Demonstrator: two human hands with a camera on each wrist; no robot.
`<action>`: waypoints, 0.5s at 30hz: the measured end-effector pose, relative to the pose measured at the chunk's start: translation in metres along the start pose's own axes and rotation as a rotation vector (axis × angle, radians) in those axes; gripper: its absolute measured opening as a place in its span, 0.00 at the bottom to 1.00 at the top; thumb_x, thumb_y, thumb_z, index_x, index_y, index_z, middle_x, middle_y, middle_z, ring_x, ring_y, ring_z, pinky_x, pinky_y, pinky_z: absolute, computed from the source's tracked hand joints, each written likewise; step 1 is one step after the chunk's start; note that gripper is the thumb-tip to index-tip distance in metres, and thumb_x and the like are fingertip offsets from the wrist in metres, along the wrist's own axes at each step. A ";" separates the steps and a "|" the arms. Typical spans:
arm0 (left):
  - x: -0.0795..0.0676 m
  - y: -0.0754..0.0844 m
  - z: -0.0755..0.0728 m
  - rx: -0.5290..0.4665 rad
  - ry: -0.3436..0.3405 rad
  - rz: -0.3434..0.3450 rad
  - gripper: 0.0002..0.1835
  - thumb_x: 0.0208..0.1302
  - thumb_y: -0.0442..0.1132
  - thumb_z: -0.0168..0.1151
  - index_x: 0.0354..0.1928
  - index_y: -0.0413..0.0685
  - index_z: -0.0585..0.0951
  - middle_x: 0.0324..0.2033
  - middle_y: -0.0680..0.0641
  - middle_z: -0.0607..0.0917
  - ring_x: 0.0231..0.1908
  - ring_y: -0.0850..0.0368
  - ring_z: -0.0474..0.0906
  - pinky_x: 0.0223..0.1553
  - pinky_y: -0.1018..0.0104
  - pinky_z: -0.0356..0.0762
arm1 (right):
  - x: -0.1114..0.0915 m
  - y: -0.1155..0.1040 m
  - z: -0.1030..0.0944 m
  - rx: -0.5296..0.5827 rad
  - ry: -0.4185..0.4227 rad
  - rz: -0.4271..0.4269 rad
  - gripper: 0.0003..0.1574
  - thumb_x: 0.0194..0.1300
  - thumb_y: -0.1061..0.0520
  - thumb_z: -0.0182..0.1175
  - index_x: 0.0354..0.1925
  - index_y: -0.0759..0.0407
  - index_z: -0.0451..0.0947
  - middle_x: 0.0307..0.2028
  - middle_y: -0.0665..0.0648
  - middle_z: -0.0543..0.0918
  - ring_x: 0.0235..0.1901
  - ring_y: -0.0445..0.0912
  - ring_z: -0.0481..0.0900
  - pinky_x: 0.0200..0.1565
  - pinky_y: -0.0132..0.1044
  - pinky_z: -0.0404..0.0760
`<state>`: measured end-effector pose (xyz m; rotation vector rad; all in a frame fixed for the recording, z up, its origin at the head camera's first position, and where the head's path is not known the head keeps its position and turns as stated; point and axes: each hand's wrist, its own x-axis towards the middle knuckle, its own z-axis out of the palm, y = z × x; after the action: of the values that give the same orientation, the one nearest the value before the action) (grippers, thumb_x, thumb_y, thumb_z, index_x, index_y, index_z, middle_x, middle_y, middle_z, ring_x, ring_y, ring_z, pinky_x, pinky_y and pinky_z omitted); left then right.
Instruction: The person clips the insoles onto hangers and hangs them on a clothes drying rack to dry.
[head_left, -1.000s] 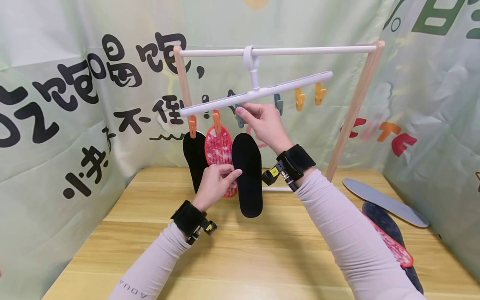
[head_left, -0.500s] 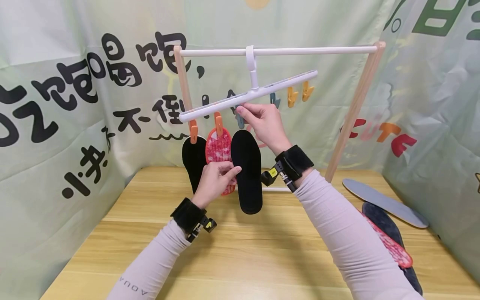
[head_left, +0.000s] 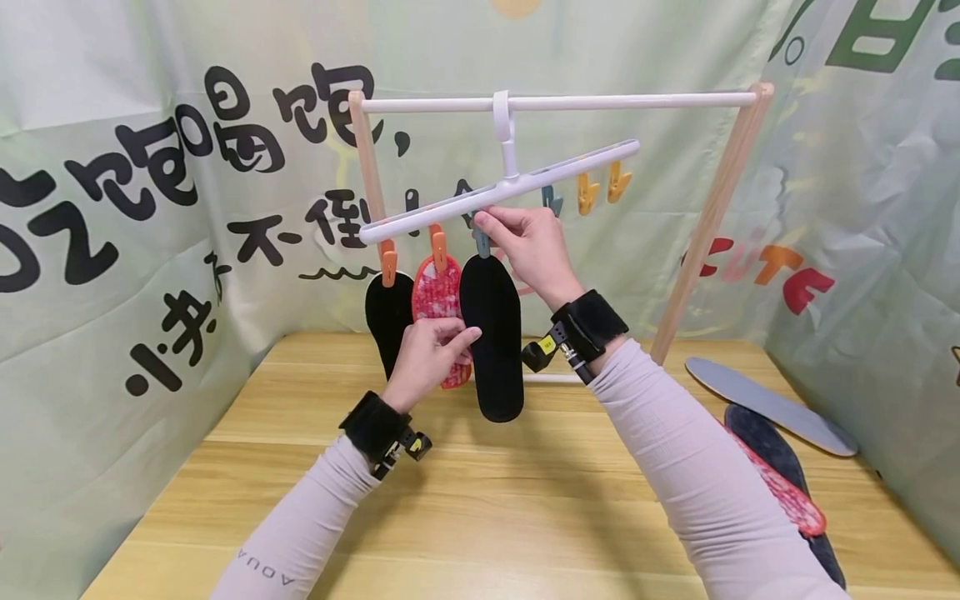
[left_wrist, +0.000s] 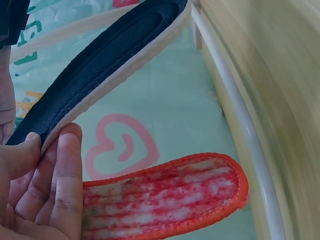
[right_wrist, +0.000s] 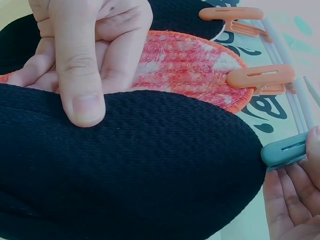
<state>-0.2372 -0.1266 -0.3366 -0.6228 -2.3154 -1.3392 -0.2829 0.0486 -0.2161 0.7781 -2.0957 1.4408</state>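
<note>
My left hand [head_left: 431,350] pinches the left edge of a black insole [head_left: 491,350] between thumb and fingers, holding it upright. Above it, my right hand [head_left: 536,250] pinches a blue-green clothespin [head_left: 482,240] that hangs from the white hanger [head_left: 450,204]. In the right wrist view the tip of that clothespin [right_wrist: 284,151] lies right at the insole's rounded end. Left of it hang a red-and-white insole [head_left: 437,292] and another black insole [head_left: 388,321], each from an orange clothespin [head_left: 438,248]. The hanger tilts, its left end lower.
A wooden rack [head_left: 712,217] with a white top rod [head_left: 637,102] carries the hanger. A second blue-green clothespin [head_left: 552,200] and yellow clothespins [head_left: 587,194] hang at the right. On the wooden table [head_left: 480,517] lie a grey insole [head_left: 772,406], a dark insole [head_left: 768,442] and a red-and-white one [head_left: 802,500].
My left hand has raised the black insole slightly, bringing its top end up to the blue-green clothespin. The hanger's right end has swung left. My right hand stays nearly still.
</note>
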 end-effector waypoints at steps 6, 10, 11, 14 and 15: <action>0.001 0.000 -0.001 -0.017 0.007 -0.012 0.14 0.64 0.49 0.62 0.25 0.50 0.83 0.17 0.51 0.83 0.21 0.59 0.83 0.28 0.69 0.81 | -0.001 0.002 -0.001 -0.003 -0.003 -0.012 0.24 0.63 0.44 0.62 0.50 0.57 0.84 0.39 0.51 0.86 0.36 0.37 0.84 0.43 0.31 0.79; 0.003 0.001 -0.001 -0.007 0.012 -0.007 0.14 0.64 0.50 0.62 0.25 0.50 0.83 0.17 0.51 0.83 0.21 0.58 0.83 0.27 0.69 0.80 | -0.001 0.002 0.000 0.002 -0.001 -0.013 0.25 0.63 0.44 0.62 0.51 0.59 0.84 0.39 0.51 0.86 0.36 0.36 0.84 0.43 0.31 0.79; 0.003 0.001 -0.001 -0.007 0.012 -0.005 0.14 0.64 0.50 0.62 0.25 0.50 0.83 0.17 0.52 0.83 0.21 0.58 0.83 0.27 0.69 0.80 | -0.001 0.002 0.000 0.004 -0.001 -0.012 0.25 0.63 0.44 0.63 0.51 0.59 0.84 0.39 0.51 0.86 0.36 0.37 0.84 0.44 0.31 0.79; 0.003 0.001 -0.001 -0.007 0.010 0.000 0.14 0.64 0.50 0.63 0.25 0.50 0.84 0.17 0.52 0.83 0.21 0.59 0.83 0.27 0.69 0.81 | -0.001 0.001 0.000 0.009 -0.001 -0.004 0.25 0.62 0.44 0.63 0.51 0.58 0.84 0.39 0.51 0.87 0.37 0.37 0.84 0.44 0.31 0.79; 0.004 0.001 -0.001 -0.006 0.010 0.002 0.14 0.64 0.50 0.63 0.25 0.50 0.84 0.17 0.52 0.83 0.21 0.59 0.83 0.27 0.69 0.81 | -0.001 0.001 0.000 0.012 -0.001 -0.001 0.24 0.62 0.44 0.63 0.51 0.57 0.84 0.39 0.52 0.87 0.37 0.37 0.84 0.44 0.31 0.79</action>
<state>-0.2396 -0.1269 -0.3335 -0.6184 -2.3028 -1.3455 -0.2834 0.0494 -0.2173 0.7848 -2.0895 1.4537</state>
